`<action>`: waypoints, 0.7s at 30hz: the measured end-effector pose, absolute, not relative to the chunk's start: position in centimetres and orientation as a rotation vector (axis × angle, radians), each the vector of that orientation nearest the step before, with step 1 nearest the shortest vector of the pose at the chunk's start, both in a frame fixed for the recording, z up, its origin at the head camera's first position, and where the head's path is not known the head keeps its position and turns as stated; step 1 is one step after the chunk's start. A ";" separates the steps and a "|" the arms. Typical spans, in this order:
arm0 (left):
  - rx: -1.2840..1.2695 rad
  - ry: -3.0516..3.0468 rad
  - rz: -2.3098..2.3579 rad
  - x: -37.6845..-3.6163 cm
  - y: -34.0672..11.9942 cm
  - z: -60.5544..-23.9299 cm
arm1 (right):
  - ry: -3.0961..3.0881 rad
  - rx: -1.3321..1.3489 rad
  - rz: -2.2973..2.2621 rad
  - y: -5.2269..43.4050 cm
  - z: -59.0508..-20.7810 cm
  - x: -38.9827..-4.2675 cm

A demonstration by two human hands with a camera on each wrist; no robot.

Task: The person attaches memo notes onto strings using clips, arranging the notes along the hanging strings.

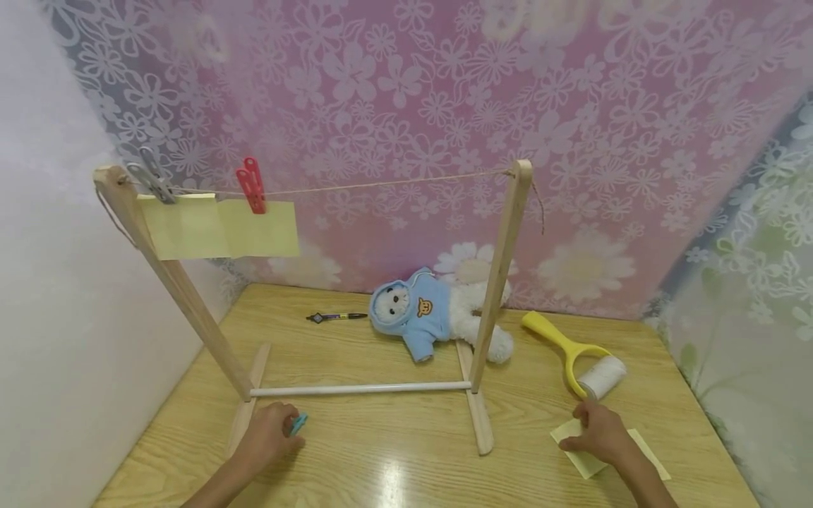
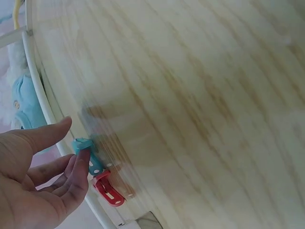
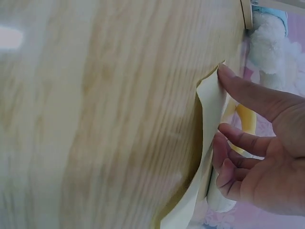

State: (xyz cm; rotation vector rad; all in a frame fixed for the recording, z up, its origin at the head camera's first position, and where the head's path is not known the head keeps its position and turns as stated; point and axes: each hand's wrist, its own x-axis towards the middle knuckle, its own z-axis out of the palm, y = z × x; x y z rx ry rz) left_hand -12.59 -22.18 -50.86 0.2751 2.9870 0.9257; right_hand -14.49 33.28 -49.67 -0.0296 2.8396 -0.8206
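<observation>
Teal clothespin (image 1: 298, 423), pale yellow paper (image 1: 587, 460), pink floral backdrop (image 1: 444, 106), blue-hooded plush (image 1: 422, 310)

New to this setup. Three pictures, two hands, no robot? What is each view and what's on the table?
No robot: a person works bare-handed, wearing a head camera and one on each wrist. The head view shows a wooden table with a small drying rack; two yellow sheets hang from its string under a grey peg and a red peg. Behind lie a plush toy, a pen and a yellow lint roller. The left wrist view shows the left hand pinching a blue peg, another red peg beside it. The right wrist view shows the right hand lifting the edge of a yellow sheet off the table.
</observation>
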 end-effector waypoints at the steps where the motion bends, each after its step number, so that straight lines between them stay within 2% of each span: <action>1: 0.278 2.993 0.915 -12.6 -22.1 -50.9 | 2.834 -0.015 -0.830 33.2 -49.7 -14.5; 21: 0.273 2.916 0.935 -12.5 -20.9 -50.2 | 2.814 -0.108 -0.877 32.9 -49.8 -14.5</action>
